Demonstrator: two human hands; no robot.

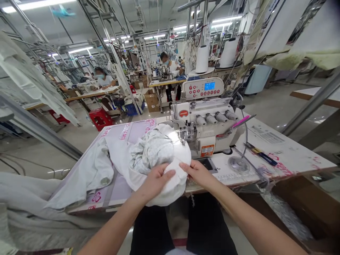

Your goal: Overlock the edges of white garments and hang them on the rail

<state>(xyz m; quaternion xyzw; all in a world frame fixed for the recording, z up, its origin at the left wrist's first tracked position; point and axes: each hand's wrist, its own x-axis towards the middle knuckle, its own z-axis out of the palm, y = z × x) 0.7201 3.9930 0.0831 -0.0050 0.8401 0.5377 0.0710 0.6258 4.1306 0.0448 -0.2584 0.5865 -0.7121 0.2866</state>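
Note:
A bundle of white and pale grey patterned fabric (156, 150) lies bunched at the front of the sewing machine (209, 124), its right edge reaching under the lit needle area. My left hand (159, 179) is closed on the near part of the fabric, thumb on top. My right hand (198, 171) pinches the fabric's right edge between thumb and fingers, just in front of the machine. The two hands are a short gap apart. More of the cloth trails left over the table.
Scissors or snips (261, 154) lie on the table (287, 152) right of the machine. Thread cones (202, 59) stand behind it. Grey cloth (23, 191) hangs at the left. A cardboard box (310, 198) is below right. Other people sit at machines farther back.

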